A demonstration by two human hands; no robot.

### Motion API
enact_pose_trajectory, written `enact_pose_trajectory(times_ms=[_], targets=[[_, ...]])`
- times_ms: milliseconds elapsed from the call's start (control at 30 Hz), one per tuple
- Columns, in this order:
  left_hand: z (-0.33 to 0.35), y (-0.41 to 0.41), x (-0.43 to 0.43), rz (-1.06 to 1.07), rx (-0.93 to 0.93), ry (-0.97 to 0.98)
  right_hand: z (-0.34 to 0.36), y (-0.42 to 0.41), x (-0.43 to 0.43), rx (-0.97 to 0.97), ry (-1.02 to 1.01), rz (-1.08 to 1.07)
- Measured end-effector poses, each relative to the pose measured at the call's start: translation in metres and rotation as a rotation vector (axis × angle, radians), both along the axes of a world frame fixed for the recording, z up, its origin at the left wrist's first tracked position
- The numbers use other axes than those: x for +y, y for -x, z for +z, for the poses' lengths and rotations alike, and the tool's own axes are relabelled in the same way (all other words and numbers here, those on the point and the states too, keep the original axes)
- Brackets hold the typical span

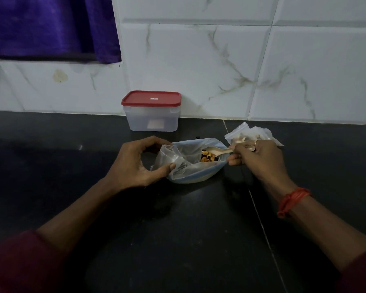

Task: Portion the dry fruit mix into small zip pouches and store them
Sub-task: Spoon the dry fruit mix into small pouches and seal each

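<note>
Both forearms are stretched forward over the dark surface [178, 229], with the hands brought together at a large bag [188, 172] that lies open at its middle. The left hand [135, 161] is turned thumb-side up and curved into a wide C. A small zip pouch [170, 157] is pinched between its thumb below and its fingertips above, and is held over the left part of the large bag. The right hand [260, 159] is curled, knuckles up, and a wooden spoon [218, 152] is gripped by the handle between thumb and forefingers. The bowl of the spoon is pointed left into the bag's mouth, just above the dry fruit mix [207, 156] (a small heap of yellow and dark pieces). A lower finger of that hand is laid against the bag's right edge. A red thread [292, 200] is tied round the right wrist.

Filled pouches [251, 133] are piled just behind the right hand. A clear container [152, 121] with a red lid [151, 98] is stood against the tiled wall [241, 70], behind the bag and apart from it. A purple cloth [51, 26] is hung at the upper left.
</note>
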State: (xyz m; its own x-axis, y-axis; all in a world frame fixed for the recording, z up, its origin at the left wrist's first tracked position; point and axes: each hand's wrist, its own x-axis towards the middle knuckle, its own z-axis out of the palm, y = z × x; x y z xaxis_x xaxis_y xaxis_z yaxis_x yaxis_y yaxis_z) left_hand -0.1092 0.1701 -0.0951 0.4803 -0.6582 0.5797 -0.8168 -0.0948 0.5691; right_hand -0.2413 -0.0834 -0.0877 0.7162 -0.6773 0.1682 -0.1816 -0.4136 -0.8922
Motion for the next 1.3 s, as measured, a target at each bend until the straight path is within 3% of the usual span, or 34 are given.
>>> enact_pose_trajectory(times_ms=[400,700,867,1100,1300], targets=[[0.0,-0.002,0.004,-0.04,0.01,-0.074,0.003,0.002,-0.002,-0.073,0.062,-0.088],[-0.003,-0.004,0.002,-0.035,0.005,-0.067,0.003,0.006,-0.001,-0.021,0.257,0.04],[-0.005,-0.006,0.0,-0.027,0.008,-0.048,0.013,0.01,-0.002,0.038,0.5,0.189],[-0.005,-0.007,0.001,-0.042,0.034,-0.057,0.007,0.005,0.003,0.054,0.222,0.06],[-0.004,-0.005,0.0,-0.033,0.043,-0.035,0.007,0.002,0.0,-0.055,0.035,-0.049]])
